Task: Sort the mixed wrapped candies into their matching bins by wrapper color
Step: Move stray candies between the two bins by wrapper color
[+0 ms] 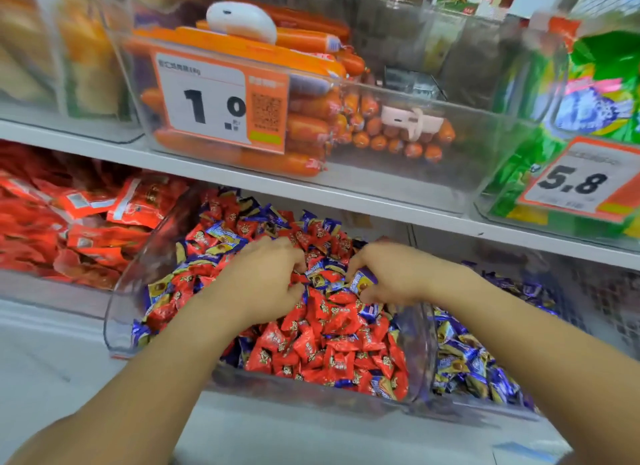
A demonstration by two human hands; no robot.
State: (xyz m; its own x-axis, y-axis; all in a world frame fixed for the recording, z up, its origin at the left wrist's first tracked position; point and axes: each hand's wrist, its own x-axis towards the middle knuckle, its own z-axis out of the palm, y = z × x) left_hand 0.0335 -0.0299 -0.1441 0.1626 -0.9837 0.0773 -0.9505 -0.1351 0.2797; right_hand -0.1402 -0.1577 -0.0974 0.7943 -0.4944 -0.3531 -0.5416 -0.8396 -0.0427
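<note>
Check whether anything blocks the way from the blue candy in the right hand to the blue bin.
Only the clear bin walls separate them. The right hand pinches a blue candy over the mixed bin; the blue bin sits right beside it, open-topped.

Blurred green packets (599, 94), cut off at right edge.

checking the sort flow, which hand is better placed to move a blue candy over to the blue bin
Right. The right hand already pinches a blue-wrapped candy, and the bin of blue candies sits directly to its right. The left hand is buried in the mixed bin, farther away.
</note>
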